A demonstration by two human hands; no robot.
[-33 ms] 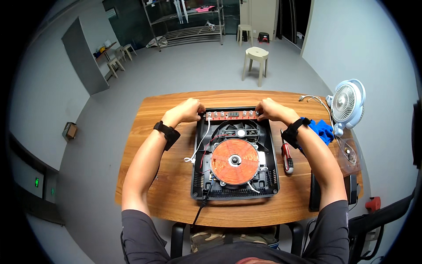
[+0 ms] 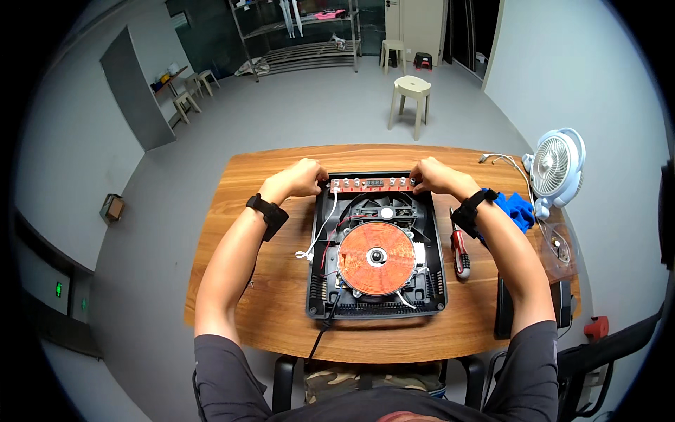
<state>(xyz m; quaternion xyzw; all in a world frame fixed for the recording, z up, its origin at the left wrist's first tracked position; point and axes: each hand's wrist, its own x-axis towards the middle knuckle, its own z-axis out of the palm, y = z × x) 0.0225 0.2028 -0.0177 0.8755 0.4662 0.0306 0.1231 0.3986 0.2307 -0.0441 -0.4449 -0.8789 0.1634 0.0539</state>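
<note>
On the wooden table lies an opened induction cooker (image 2: pixel 437 295), its black base showing a round copper coil (image 2: pixel 358 271) and a fan. Across its far end runs a narrow red circuit board (image 2: pixel 355 186) with silver buttons and a small display. My left hand (image 2: pixel 304 177) has its fingers bent in at the board's left end. At the right end my right hand (image 2: pixel 434 176) grips in the same way, thumb toward me. The fingertips are partly hidden, so how much of the casing rim they also touch is unclear. A white cable (image 2: pixel 328 224) hangs from the board's left part.
Right of the cooker lies a red and grey screwdriver (image 2: pixel 460 257). Beyond my right forearm are a blue cloth (image 2: pixel 517 209), a white fan (image 2: pixel 552 165) and a black case (image 2: pixel 503 309). A black cord (image 2: pixel 325 327) runs over the table's near edge. A stool (image 2: pixel 411 88) stands beyond.
</note>
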